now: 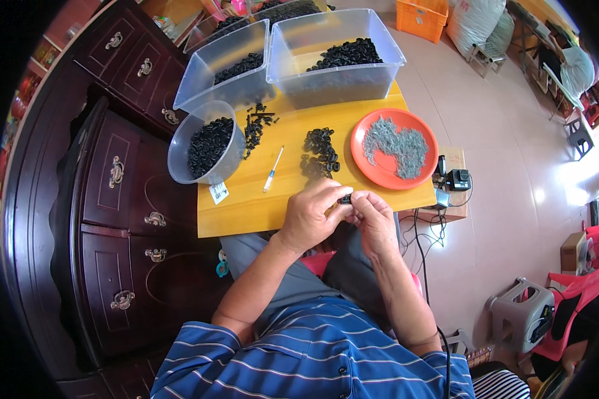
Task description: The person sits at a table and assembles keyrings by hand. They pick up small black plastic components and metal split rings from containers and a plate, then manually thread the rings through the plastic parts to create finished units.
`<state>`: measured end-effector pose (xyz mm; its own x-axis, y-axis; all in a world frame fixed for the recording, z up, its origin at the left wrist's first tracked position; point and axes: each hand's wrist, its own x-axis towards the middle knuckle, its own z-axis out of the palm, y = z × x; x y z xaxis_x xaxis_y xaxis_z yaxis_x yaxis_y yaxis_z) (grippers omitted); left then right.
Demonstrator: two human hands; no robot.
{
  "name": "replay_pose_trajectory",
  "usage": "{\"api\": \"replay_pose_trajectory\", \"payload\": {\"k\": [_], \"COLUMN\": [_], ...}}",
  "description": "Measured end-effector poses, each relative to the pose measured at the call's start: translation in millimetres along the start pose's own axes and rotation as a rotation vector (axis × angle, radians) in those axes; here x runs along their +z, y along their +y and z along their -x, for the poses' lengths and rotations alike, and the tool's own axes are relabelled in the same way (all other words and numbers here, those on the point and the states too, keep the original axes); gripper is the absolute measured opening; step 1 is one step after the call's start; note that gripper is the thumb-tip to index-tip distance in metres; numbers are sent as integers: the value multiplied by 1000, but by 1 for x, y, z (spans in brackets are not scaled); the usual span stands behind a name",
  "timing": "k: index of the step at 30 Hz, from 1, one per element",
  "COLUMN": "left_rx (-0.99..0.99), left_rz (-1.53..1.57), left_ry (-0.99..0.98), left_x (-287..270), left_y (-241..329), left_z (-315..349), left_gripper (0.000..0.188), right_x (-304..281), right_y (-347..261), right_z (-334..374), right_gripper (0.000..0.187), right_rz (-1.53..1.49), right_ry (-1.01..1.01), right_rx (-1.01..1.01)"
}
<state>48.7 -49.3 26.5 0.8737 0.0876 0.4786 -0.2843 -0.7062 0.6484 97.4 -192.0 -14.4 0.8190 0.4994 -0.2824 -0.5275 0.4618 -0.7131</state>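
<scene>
My left hand [311,211] and my right hand [374,219] meet over the near edge of the yellow table [246,216]. Pinched between their fingertips is a small black plastic part [345,199], mostly covered by the fingers. Just beyond my hands lies a loose pile of black plastic parts [321,147]. To the right of that pile is a red plate [361,154] bearing a heap of thin silvery metal pieces [398,147], too fine to tell their kind. A thin screwdriver-like tool [273,170] with a pale handle and blue band lies left of the pile.
A round clear tub [177,157] of black parts stands at the table's left. Two clear bins [393,65] [188,93] with black parts are at the back. Dark wooden drawers [106,173] flank the left side. Cables and a black device [458,179] sit right of the table.
</scene>
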Motion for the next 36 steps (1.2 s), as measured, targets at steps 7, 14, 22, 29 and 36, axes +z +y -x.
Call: {"api": "replay_pose_trajectory", "payload": {"k": [7, 14, 22, 29, 36], "left_rx": [48, 37, -177, -277, -267], "left_rz": [-48, -38, 129, -345, -228], "left_ry": [-19, -27, -182, -404, 178], "left_x": [-3, -9, -33, -140, -212], "left_y": [-3, 1, -11, -73, -157], "left_z": [0, 0, 15, -32, -137], "left_gripper": [31, 29, 17, 12, 44], "right_x": [-3, -3, -1, 13, 14], "right_y": [1, 2, 11, 3, 0], "right_z": [-1, -1, 3, 13, 13], "right_gripper": [11, 14, 20, 17, 16], "right_rz": [34, 80, 614, 1091, 1084], "right_ry": [-34, -72, -146, -132, -139], "right_rx": [-32, -65, -149, -315, -272]}}
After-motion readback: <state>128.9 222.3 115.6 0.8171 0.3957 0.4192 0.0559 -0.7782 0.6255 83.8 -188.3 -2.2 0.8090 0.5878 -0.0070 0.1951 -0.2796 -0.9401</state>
